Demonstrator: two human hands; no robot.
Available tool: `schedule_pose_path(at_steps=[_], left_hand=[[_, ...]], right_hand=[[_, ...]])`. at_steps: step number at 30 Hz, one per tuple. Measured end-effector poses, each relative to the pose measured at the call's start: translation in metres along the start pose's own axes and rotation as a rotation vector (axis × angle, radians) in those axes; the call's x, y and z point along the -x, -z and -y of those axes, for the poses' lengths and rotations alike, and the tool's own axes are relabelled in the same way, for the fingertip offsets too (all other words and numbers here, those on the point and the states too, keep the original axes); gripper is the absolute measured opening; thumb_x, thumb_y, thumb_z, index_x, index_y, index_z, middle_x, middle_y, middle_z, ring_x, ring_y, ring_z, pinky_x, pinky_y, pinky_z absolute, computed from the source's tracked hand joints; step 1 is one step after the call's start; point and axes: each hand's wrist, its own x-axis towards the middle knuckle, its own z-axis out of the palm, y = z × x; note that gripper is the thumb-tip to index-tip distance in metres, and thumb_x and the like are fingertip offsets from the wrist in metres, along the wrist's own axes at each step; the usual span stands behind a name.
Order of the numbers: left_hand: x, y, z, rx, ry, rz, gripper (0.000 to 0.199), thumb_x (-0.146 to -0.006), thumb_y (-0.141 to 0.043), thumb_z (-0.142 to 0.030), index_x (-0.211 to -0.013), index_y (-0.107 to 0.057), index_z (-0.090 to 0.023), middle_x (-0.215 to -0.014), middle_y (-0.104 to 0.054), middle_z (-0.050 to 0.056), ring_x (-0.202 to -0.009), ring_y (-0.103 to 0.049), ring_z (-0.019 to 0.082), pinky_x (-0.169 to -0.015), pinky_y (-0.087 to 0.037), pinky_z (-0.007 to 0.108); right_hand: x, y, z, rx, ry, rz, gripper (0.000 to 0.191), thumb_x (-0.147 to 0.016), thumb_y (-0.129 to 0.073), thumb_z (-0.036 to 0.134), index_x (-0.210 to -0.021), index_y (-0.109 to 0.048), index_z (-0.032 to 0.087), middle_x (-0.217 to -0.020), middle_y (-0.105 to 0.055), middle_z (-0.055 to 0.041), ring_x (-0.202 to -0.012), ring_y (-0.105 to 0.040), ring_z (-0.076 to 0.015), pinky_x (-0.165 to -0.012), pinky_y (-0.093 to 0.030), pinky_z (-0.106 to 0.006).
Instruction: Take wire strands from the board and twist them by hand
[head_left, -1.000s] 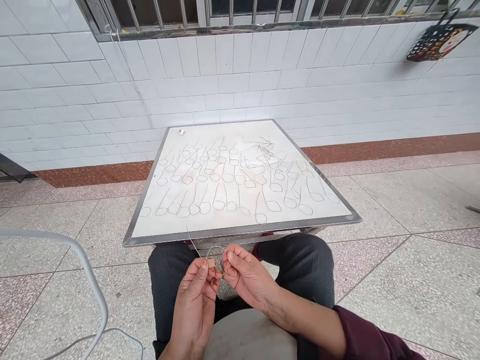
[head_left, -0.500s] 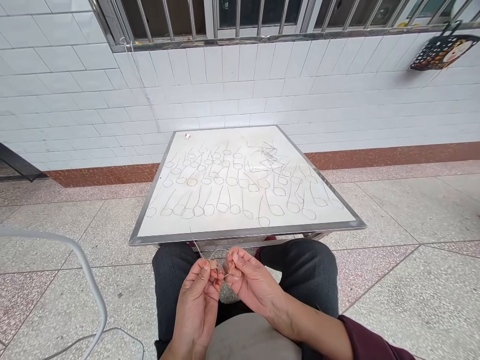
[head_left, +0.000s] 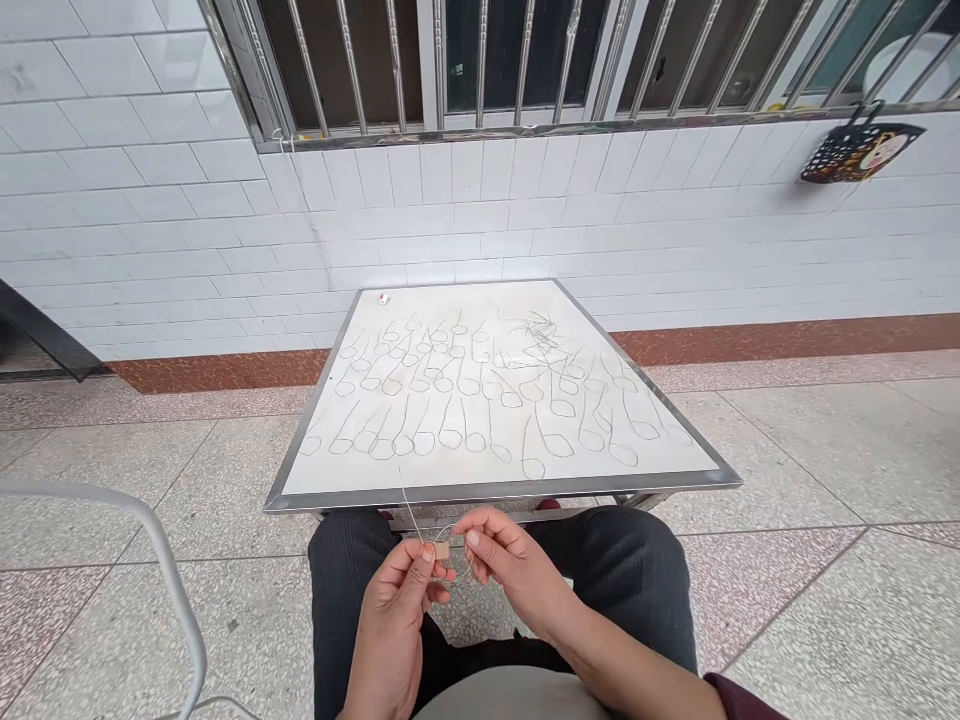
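My left hand (head_left: 397, 610) pinches a thin wire (head_left: 411, 512) and a small tan block (head_left: 442, 550) between thumb and fingers. The wire's free end rises towards the table, and a loop of it curves across to my right hand (head_left: 510, 570), whose thumb and forefinger pinch the wire just beside the block. Both hands are above my dark trousers (head_left: 637, 560), in front of the table's near edge. Many finished-looking wire pieces with small loops (head_left: 450, 438) lie in rows on the white tabletop (head_left: 322, 470), and a tangle of wires (head_left: 541, 335) lies at the far side.
A small red-and-white object (head_left: 384, 298) lies at the table's far left corner. The table has a steel rim (head_left: 495, 492). A curved pale chair rail (head_left: 154, 560) stands at left, with a tiled wall, barred window (head_left: 480, 60) and hanging patterned bag (head_left: 859, 152) beyond.
My head has tilted, so the table sits lower in view. My right hand has drawn slightly up and away from the left, and the wire loop has shifted with it.
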Motion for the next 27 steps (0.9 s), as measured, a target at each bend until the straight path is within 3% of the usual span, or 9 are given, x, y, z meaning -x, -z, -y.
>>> schedule_pose_path(at_steps=[4,10,16,18,21,23,25,27], left_hand=[[-0.009,0.005,0.000,-0.090,-0.004,0.022,0.034,-0.076,-0.078,-0.049,-0.086,-0.075,-0.017,-0.075,-0.067,0.004,-0.074,-0.057,0.016,-0.064,-0.046,0.024],[-0.009,-0.001,-0.011,-0.075,-0.037,0.113,0.045,-0.087,-0.066,-0.051,-0.118,-0.070,-0.019,-0.096,-0.071,0.009,-0.094,-0.062,0.022,-0.080,-0.050,0.032],[-0.016,0.005,-0.013,-0.061,-0.031,0.065,0.052,-0.086,-0.062,-0.057,-0.120,-0.069,-0.018,-0.104,-0.070,0.012,-0.106,-0.061,0.028,-0.084,-0.049,0.035],[-0.026,0.015,-0.002,-0.116,0.001,0.085,0.050,-0.084,-0.062,-0.059,-0.111,-0.071,-0.018,-0.101,-0.070,0.011,-0.101,-0.061,0.027,-0.078,-0.049,0.033],[-0.053,0.035,0.032,-0.348,0.132,0.300,0.052,-0.079,-0.063,-0.066,-0.092,-0.073,-0.016,-0.084,-0.068,0.008,-0.085,-0.062,0.024,-0.069,-0.046,0.031],[-0.074,0.047,0.061,-0.512,0.266,0.434,0.062,-0.066,-0.064,-0.078,-0.080,-0.071,-0.018,-0.074,-0.066,0.005,-0.075,-0.061,0.023,-0.065,-0.043,0.031],[-0.093,0.055,0.087,-0.586,0.358,0.463,0.065,-0.050,-0.070,-0.081,-0.067,-0.067,-0.018,-0.064,-0.062,0.004,-0.063,-0.059,0.023,-0.060,-0.040,0.034],[-0.106,0.059,0.106,-0.619,0.415,0.475,0.061,-0.044,-0.076,-0.076,-0.060,-0.063,-0.019,-0.060,-0.060,0.003,-0.061,-0.058,0.023,-0.061,-0.040,0.036]], right_hand=[[-0.006,0.000,-0.001,0.070,0.033,-0.033,0.033,-0.081,-0.070,0.053,-0.094,-0.068,0.022,-0.070,-0.055,0.0037,-0.052,-0.050,-0.0088,-0.055,-0.039,-0.025],[-0.011,-0.002,-0.006,0.001,0.068,-0.106,0.028,-0.084,-0.069,0.049,-0.096,-0.066,0.023,-0.071,-0.057,0.0040,-0.053,-0.055,-0.0085,-0.055,-0.041,-0.024],[-0.015,-0.002,-0.004,-0.070,0.085,-0.177,0.028,-0.084,-0.069,0.048,-0.098,-0.067,0.023,-0.074,-0.056,0.0039,-0.054,-0.054,-0.0073,-0.054,-0.041,-0.023],[-0.020,-0.002,-0.001,-0.098,0.096,-0.200,0.028,-0.083,-0.070,0.048,-0.097,-0.067,0.023,-0.074,-0.056,0.0039,-0.055,-0.053,-0.0071,-0.055,-0.041,-0.023],[-0.036,0.005,0.004,-0.130,0.132,-0.225,0.029,-0.083,-0.070,0.048,-0.097,-0.066,0.023,-0.074,-0.056,0.0036,-0.056,-0.053,-0.0075,-0.056,-0.042,-0.023],[-0.055,0.015,0.009,-0.133,0.172,-0.251,0.031,-0.082,-0.071,0.049,-0.097,-0.065,0.022,-0.074,-0.055,0.0033,-0.058,-0.054,-0.0083,-0.056,-0.043,-0.023],[-0.078,0.027,0.016,-0.115,0.202,-0.298,0.033,-0.081,-0.071,0.049,-0.097,-0.064,0.022,-0.073,-0.055,0.0031,-0.059,-0.055,-0.0096,-0.057,-0.045,-0.024],[-0.105,0.041,0.027,-0.072,0.211,-0.358,0.032,-0.080,-0.071,0.048,-0.097,-0.064,0.022,-0.073,-0.056,0.0026,-0.062,-0.058,-0.0111,-0.060,-0.048,-0.025]])
